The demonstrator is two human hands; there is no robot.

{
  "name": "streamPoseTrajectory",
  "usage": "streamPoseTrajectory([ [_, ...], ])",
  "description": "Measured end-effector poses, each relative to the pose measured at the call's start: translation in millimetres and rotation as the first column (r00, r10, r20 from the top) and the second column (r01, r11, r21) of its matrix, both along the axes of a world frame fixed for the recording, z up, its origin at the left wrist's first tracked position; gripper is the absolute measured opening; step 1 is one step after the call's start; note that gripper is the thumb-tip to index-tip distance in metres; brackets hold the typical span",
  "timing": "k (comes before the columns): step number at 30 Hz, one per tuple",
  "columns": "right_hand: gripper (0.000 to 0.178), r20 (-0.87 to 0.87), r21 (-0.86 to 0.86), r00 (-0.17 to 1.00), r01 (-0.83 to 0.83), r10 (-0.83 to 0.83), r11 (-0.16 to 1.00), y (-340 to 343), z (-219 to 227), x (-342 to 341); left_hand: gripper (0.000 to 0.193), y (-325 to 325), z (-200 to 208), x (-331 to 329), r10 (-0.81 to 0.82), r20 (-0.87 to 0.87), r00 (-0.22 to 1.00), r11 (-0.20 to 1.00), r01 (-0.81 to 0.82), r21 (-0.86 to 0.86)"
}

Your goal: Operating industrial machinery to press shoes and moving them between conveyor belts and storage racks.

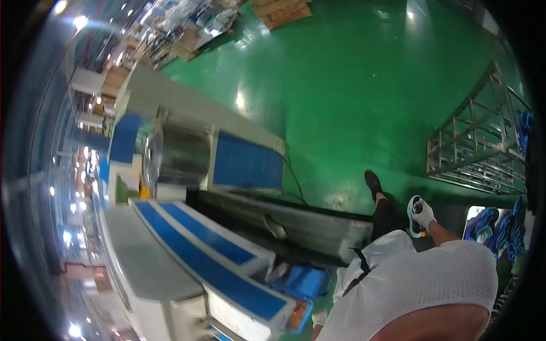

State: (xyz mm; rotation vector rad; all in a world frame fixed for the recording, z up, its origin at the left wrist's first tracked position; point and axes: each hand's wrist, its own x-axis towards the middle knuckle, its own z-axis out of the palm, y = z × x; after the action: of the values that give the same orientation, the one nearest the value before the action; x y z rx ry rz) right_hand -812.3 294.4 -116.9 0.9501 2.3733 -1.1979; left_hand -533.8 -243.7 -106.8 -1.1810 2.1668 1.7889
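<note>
My right hand (422, 213), in a white glove, grips a shoe (412, 222) with a pale teal and white edge and a dark part inside. It hangs beside my right hip, above the floor. Only a bit of my left hand (320, 317) shows at the lower edge, also in a white glove. It is nearest to a blue plastic basket (305, 281), apart from it as far as I can see. Its fingers are hidden. Several blue shoes or soles (487, 222) stand to the right of my right hand.
A long conveyor-like trough (307, 227) runs in front of a grey and blue machine (170, 250). Beyond it stands another machine with a metal drum (179, 153). At right is a metal rack (472, 142). The green floor (341, 85) stretches ahead, with cardboard (282, 12) lying far off.
</note>
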Motion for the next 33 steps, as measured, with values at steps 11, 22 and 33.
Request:
streamPoseTrajectory([
  [11,0.051,-0.417,-0.069,0.902,0.092,-0.113,0.993,69.4,17.7,-348.9,0.033,121.6,211.0,-605.2,-0.432,-0.081,0.898,0.89,0.41,-0.202],
  [22,0.029,0.078,0.4,0.997,-0.035,0.004,0.916,86.9,-64.9,-399.6,0.053,67.1,70.4,-787.5,-0.592,0.442,0.673,0.708,0.697,-0.114],
  [33,0.014,-0.269,0.24,0.958,0.17,-0.103,0.956,24.2,-59.3,-752.8,0.046,3.6,108.6,-1183.5,-0.511,0.238,0.826,0.812,0.555,-0.18],
])
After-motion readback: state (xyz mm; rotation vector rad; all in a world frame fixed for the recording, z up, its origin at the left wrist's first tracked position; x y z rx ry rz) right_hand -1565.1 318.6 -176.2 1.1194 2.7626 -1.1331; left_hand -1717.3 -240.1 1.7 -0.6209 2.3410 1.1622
